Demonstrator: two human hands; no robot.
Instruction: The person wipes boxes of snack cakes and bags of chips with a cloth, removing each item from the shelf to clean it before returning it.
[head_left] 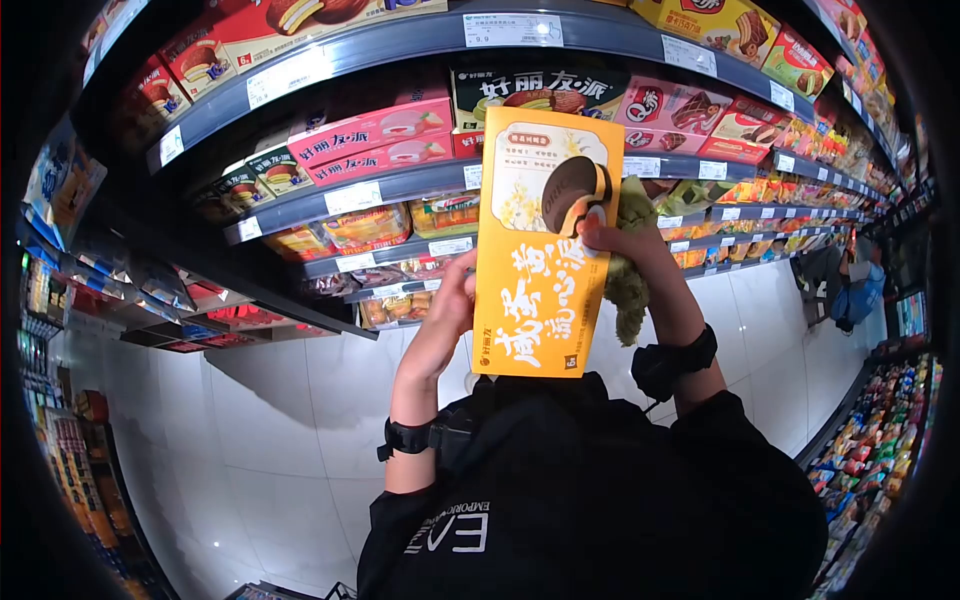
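A yellow snack pie box [535,270] with white lettering and a picture of a dark round pie is held upright in front of my chest. My right hand [622,242] grips its right edge, thumb on the front face and the other fingers hidden behind. A green fuzzy cloth [629,300] hangs beside that hand; whether the fingers hold it too is hidden. At the box's left edge my left hand [458,295] is closed on it, with most fingertips out of sight behind the box.
Curved store shelves [350,195] ahead carry pink pie boxes [372,138], a dark green pie box [540,88] and bagged snacks [368,228]. A person in blue [858,290] is far right. More packets [870,460] fill a rack at lower right; pale tiled floor [270,430] lies below.
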